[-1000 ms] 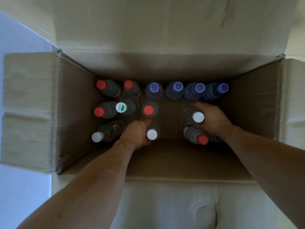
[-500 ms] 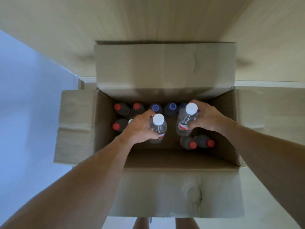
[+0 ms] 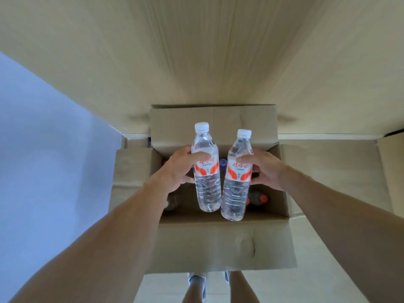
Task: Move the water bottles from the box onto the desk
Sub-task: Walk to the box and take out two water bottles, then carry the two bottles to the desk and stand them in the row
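My left hand (image 3: 178,170) grips a clear water bottle (image 3: 206,186) with a white cap and a red-and-white label. My right hand (image 3: 265,170) grips a second, matching white-capped bottle (image 3: 236,193) beside it. Both bottles are upright, held side by side in the air above the open cardboard box (image 3: 218,243). Inside the box a red-capped bottle (image 3: 259,197) shows at the right, a blue cap (image 3: 223,162) peeks between the held bottles, and a dark bottle (image 3: 172,202) sits at the left. Most of the other bottles are hidden behind my hands.
The light wooden desk (image 3: 207,51) fills the view above and beyond the box. The box stands on a pale floor with its flaps spread outward. A white wall (image 3: 43,138) runs along the left. My feet (image 3: 196,283) show below the box.
Both hands have lifted their white-capped bottles up out of the box. The view has pulled back and up, so the box looks smaller and more of the desk shows.
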Available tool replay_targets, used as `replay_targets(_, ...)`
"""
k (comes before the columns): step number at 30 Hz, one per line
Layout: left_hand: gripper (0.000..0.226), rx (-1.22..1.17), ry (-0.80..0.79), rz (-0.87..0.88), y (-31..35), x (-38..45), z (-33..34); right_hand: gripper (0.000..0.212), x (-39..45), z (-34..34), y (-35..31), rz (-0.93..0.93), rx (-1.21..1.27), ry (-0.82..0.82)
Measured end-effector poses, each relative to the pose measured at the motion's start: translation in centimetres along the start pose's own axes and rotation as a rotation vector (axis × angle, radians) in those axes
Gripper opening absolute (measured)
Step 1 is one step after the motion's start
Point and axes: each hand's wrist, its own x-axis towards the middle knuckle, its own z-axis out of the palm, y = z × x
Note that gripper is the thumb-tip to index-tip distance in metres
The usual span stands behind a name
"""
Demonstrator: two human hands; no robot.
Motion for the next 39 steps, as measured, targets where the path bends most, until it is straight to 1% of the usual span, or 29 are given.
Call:
replay_targets(1, 0.027, -0.014, 0.001, 0.006, 0.5, -0.9, 0.0, 0.043, -1.0, 0.6, -0.4, 0.008, 0.022, 0.003)
replay_targets(2, 0.027, -0.033, 0.005, 0.011, 1.0, -1.9, 0.0, 0.048, -2.0, 1.1, -0.7, 0.018, 0.045, 0.009)
replay_targets(5, 0.035, -0.069, 0.027, 0.012, 2.6, -4.9, 0.4, 0.058, -5.1, 2.8, -2.0, 0.024, 0.114, 0.004)
replay_targets(8, 0.057, -0.043, 0.071, 0.018, 4.2, -7.6, 0.8, 0.064, -7.9, 4.4, -3.1, 0.005, 0.234, 0.001)
replay_targets(10, 0.071, -0.029, 0.092, 0.021, 5.1, -9.1, 1.2, 0.061, -9.6, 5.3, -4.0, -0.013, 0.298, 0.021)
replay_targets(11, 0.072, -0.038, 0.092, 0.024, 5.6, -9.7, 1.3, 0.058, -10.3, 5.8, -4.5, -0.025, 0.308, 0.033)
replay_targets(14, 0.059, -0.119, 0.027, 0.032, 6.9, -11.2, 1.6, 0.052, -12.1, 6.8, -6.0, -0.044, 0.314, 0.060)
replay_targets(16, 0.056, -0.147, -0.040, 0.030, 7.9, -12.3, 1.5, 0.052, -13.3, 7.3, -7.1, -0.039, 0.314, 0.066)
replay_targets(18, 0.058, -0.132, -0.103, 0.036, 8.8, -13.3, 1.4, 0.053, -14.4, 7.5, -8.1, -0.036, 0.326, 0.065)
replay_targets(22, 0.074, -0.078, -0.169, 0.047, 10.4, -14.7, 1.3, 0.048, -16.6, 7.4, -9.8, -0.049, 0.387, 0.009)
replay_targets(24, 0.073, -0.111, -0.209, 0.040, 11.2, -15.5, 1.3, 0.046, -17.9, 7.3, -10.5, -0.057, 0.369, -0.041)
replay_targets(28, 0.066, -0.142, -0.245, 0.045, 12.5, -17.4, 1.8, 0.055, -20.2, 7.1, -11.4, -0.105, 0.350, -0.067)
replay_targets(32, 0.057, -0.134, -0.272, 0.072, 14.0, -19.3, 3.0, 0.055, -22.4, 7.0, -11.7, -0.191, 0.315, 0.036)
replay_targets(35, 0.060, -0.119, -0.320, 0.087, 15.4, -20.7, 4.3, 0.047, -24.3, 6.5, -11.7, -0.210, 0.291, 0.132)
replay_targets(39, 0.051, -0.053, -0.333, 0.082, 16.5, -22.0, 6.9, 0.045, -26.8, 5.0, -10.7, -0.232, 0.356, 0.190)
